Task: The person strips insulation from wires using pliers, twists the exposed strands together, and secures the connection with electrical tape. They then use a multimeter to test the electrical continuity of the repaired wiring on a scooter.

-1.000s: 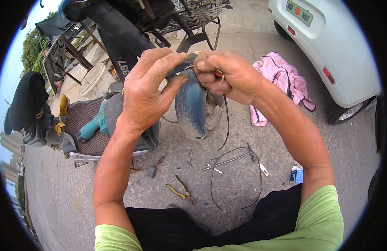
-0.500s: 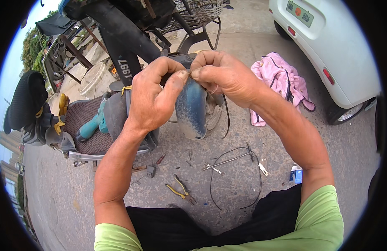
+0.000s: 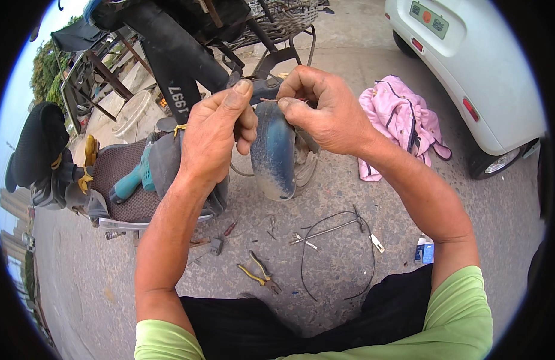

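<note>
My left hand (image 3: 220, 129) is raised left of a dusty dark-blue fender (image 3: 272, 162), thumb and index pressed together near their tips; whatever they may hold is too small to make out. Just to its right, my right hand (image 3: 322, 114) pinches a thin stripped wire (image 3: 267, 99) over the top of the fender, its end pointing toward the left hand. Some red insulation shows by the right fingers. The fender belongs to a vehicle with black tubing and a wire rack above.
A teal power tool (image 3: 130, 183) lies on a padded seat (image 3: 106, 171) at left. Yellow-handled pliers (image 3: 262, 277), cables (image 3: 373, 264), small tools and a blue box (image 3: 424, 251) lie on the pavement. A pink garment (image 3: 397, 114) and white car (image 3: 463, 66) are at right, a bucket (image 3: 133, 114) behind.
My left hand has drawn slightly up and left, away from the right fingers it met half a second ago, exposing the wire end. My right hand has shifted a little upward.
</note>
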